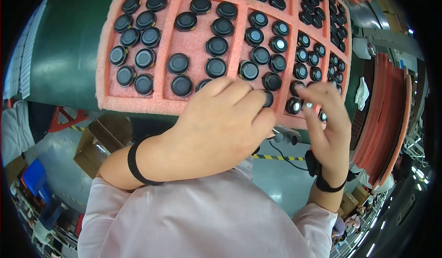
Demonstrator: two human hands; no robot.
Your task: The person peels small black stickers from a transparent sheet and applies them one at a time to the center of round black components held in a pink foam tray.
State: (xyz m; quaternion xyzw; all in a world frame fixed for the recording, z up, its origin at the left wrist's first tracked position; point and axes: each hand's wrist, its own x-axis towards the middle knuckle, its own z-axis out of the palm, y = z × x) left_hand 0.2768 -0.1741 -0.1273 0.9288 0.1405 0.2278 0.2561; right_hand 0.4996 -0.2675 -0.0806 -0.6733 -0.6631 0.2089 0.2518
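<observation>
A pink foam tray (pixel 138 102) with square-walled compartments holds rows of round black parts shaped like small caps or knobs. My left hand (pixel 225 120) is over the tray's near edge, back upward and fingers curled down. Its fingertips are hidden, so what they hold, if anything, does not show. A black round part (pixel 267 98) peeks out beside its knuckles. My right hand (pixel 329 115) reaches over the compartment to the right, thumb and forefinger apart. Its forefinger is at a black round part (pixel 297 88); another silver-centred part (pixel 293 105) sits close to the thumb.
The tray rests on a green surface (pixel 64 41). At the right stands a stack of reddish foam sheets (pixel 382 120), with a white cloth (pixel 362 93) near it. Below left is an open cardboard box (pixel 99 138) on the floor. A black cable (pixel 287 159) hangs under the tray's front edge.
</observation>
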